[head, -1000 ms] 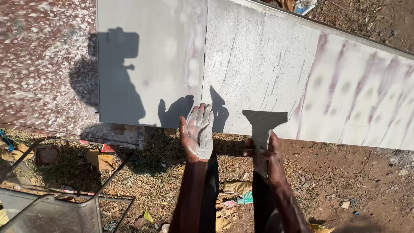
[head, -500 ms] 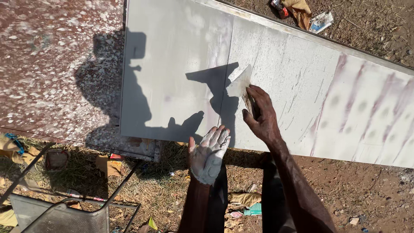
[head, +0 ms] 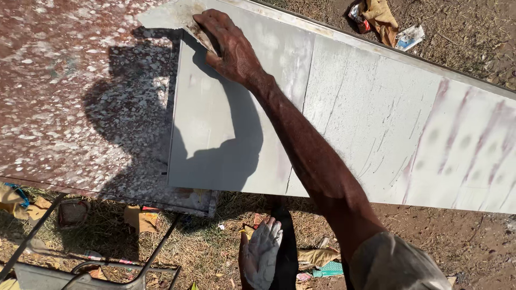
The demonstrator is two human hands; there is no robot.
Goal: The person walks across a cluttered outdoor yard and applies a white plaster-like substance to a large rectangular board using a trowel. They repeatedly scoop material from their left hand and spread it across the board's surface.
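While my right hand point(head: 228, 48) grips a flat putty blade point(head: 172, 19), fingers closed over it, the blade lies pressed flat at the far left corner of the grey panel point(head: 344, 118). Arm stretched across panel. Left hand point(head: 262, 252) hangs low over the ground, open, palm up, coated in pale grey filler, holding nothing. Panel shows grey coat with purple streaks toward its right end. Speckled reddish slab point(head: 70, 96) sits just left of it. Litter and dry grass point(head: 199, 247) below.
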